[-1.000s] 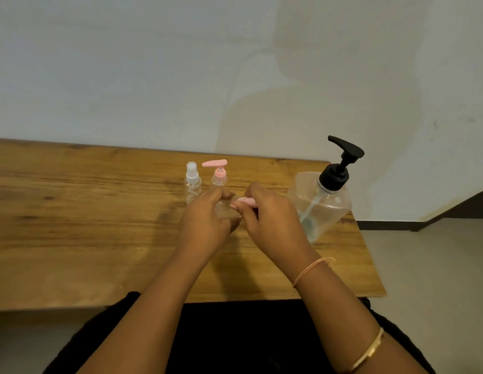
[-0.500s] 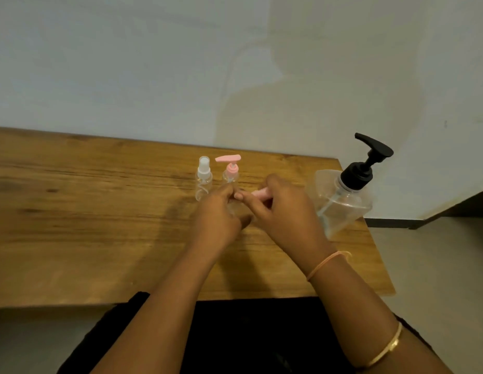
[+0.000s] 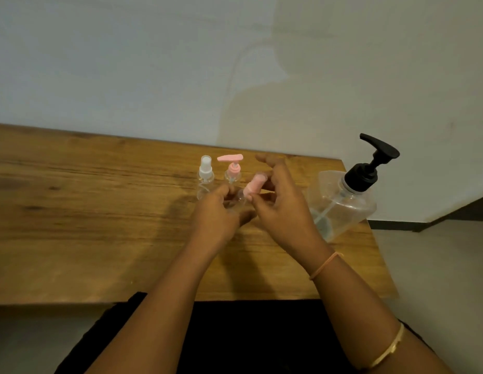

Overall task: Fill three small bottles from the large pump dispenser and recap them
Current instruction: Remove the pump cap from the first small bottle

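Observation:
My left hand (image 3: 218,214) grips a small clear bottle (image 3: 236,201) held tilted above the wooden table (image 3: 86,211). My right hand (image 3: 280,206) pinches that bottle's pink cap (image 3: 254,184) between thumb and fingers, with the index finger raised. Behind my hands stand two more small clear bottles: one with a white spray top (image 3: 205,174) and one with a pink pump top (image 3: 232,168). The large clear dispenser (image 3: 340,203) with a black pump head (image 3: 369,166) stands to the right of my right hand, near the table's right edge.
A pale wall runs behind the table. The table's right edge (image 3: 369,238) drops to a light floor (image 3: 437,279). Dark clothing fills the space below the table's front edge.
The view shifted, so the bottles and dispenser appear further right. My right hand opened its fingers and the pink cap now shows tilted up to the right, more exposed than before.

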